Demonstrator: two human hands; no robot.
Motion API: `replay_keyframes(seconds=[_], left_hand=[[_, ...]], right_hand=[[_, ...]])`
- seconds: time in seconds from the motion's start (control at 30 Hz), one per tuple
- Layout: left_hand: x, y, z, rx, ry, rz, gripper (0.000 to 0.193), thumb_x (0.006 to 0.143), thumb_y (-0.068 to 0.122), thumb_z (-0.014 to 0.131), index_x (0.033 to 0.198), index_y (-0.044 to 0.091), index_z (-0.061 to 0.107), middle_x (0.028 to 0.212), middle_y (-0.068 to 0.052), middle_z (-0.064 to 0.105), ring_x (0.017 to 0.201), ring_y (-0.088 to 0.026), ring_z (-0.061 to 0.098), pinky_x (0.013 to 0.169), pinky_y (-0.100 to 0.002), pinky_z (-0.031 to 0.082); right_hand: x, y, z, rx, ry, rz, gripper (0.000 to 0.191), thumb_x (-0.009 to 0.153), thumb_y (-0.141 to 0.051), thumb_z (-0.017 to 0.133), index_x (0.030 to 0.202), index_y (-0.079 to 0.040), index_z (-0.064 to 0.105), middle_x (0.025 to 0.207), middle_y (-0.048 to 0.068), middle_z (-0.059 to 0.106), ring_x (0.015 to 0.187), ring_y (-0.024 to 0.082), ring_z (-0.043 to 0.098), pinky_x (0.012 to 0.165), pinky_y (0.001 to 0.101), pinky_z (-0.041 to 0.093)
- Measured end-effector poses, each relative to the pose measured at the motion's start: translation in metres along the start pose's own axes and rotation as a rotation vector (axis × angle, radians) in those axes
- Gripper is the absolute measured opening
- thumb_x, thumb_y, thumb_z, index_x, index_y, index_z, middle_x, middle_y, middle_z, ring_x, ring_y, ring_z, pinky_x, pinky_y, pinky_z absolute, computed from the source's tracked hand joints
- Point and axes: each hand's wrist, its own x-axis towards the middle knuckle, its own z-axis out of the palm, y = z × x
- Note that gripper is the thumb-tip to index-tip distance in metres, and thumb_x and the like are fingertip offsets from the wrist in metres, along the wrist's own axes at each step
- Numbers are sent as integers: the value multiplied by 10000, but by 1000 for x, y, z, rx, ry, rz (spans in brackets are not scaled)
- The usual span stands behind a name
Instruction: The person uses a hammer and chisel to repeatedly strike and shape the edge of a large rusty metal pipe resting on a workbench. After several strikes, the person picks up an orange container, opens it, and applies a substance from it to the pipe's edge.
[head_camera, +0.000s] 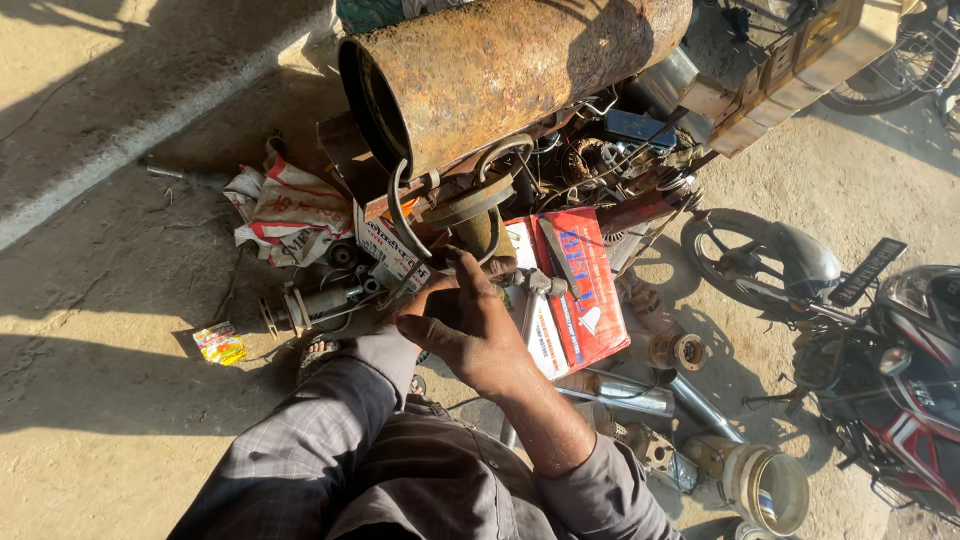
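Note:
My right hand (470, 325) reaches forward into a pile of scrap metal, its back toward the camera and its fingers curled down among the parts. The fingertips lie near a curved metal band (470, 203) and a brass-coloured cylinder (480, 235). My left hand (412, 305) comes in from a grey checked sleeve (320, 440) and is mostly hidden under the right hand. What either hand grips cannot be made out. A red and white cardboard box (585, 290) lies just right of the hands. A big rusty drum (500, 70) lies on its side above them.
A small motor part (320, 305) and a white sack with red print (290, 205) lie to the left. A yellow wrapper (220, 343) rests on the dirt. Metal tubes (625, 392) and a plastic jar (772, 487) sit at the lower right. A motorcycle (890, 370) stands right.

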Motion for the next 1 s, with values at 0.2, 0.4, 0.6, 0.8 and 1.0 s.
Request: replay_keyframes(seconds=[0.2, 0.4, 0.6, 0.8, 1.0], left_hand=[[9, 26, -16, 151, 5, -96, 795, 747, 309, 858, 1372, 6, 472, 1216, -169, 697, 1068, -267, 717, 943, -402, 605], [-29, 40, -69, 266, -20, -188, 931, 738, 289, 867, 1463, -13, 367, 1275, -210, 661, 1088, -271, 698, 964, -411, 578], [-55, 16, -130, 90, 0, -241, 765, 743, 140, 824, 1419, -3, 495, 1135, -186, 714, 978, -257, 691, 881, -377, 568], [-55, 22, -158, 136, -45, -386, 679, 782, 87, 770, 1413, 55, 522, 1162, -125, 717, 988, -205, 683, 826, -341, 533], [-60, 38, -170, 125, -73, -288, 639, 795, 54, 748, 1401, 21, 550, 1177, -143, 722, 1033, -199, 692, 894, -324, 550]], right_hand=[[27, 44, -47, -886, 10, 56, 577, 922, -293, 815, 1361, -113, 485, 788, 94, 724, 750, 179, 749, 747, 285, 622], [63, 27, -115, -1118, 256, -300, 729, 815, -63, 770, 1478, -161, 484, 914, 121, 715, 787, 260, 706, 693, 358, 560], [76, 38, -62, -1154, 490, -186, 988, 635, -59, 743, 1532, 0, 333, 1363, 246, 552, 1107, 429, 590, 935, 465, 512], [61, 35, 1, -1251, 582, 76, 881, 710, -146, 801, 1495, -52, 414, 1507, 283, 418, 1295, 443, 469, 1081, 484, 406], [64, 24, 11, -1105, 819, -62, 893, 688, -120, 742, 1507, 13, 412, 1469, 262, 471, 1306, 428, 503, 1102, 461, 443]])
